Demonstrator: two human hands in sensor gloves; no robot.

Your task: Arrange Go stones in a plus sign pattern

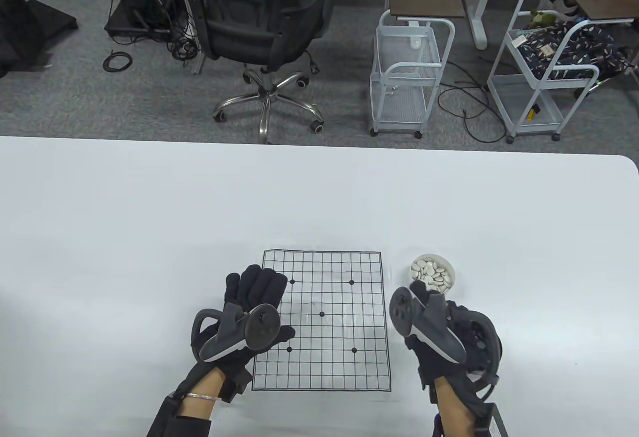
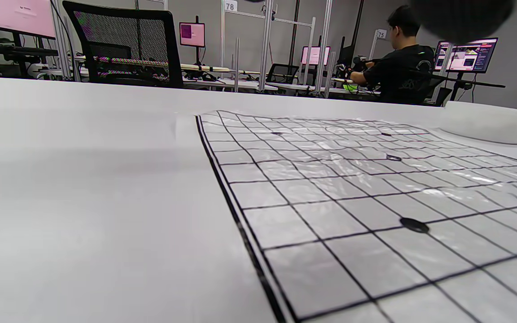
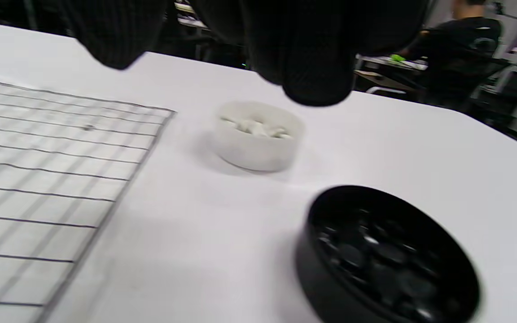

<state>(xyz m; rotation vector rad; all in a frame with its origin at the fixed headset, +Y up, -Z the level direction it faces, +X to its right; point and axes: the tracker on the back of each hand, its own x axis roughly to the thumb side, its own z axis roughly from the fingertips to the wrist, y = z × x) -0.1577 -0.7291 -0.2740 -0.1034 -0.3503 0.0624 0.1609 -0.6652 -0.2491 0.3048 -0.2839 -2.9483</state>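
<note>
White table [image 1: 150, 217] spans view. Go board sheet [image 1: 322, 320], printed grid, lies flat near front edge, no stones on it. Left hand [image 1: 252, 307] rests palm-down on board's left edge, fingers spread flat, holding nothing. Right hand [image 1: 434, 327] hovers right of board, above black bowl [image 3: 388, 258] of black stones; fingers hang down, grip cannot be told. White bowl [image 1: 433, 274] of white stones [image 1: 429, 272] sits just beyond, beside board's upper right corner.

White table [image 1: 150, 217] carries grid sheet [image 1: 329, 337], white bowl [image 1: 433, 274], black bowl [image 3: 388, 260].
</note>
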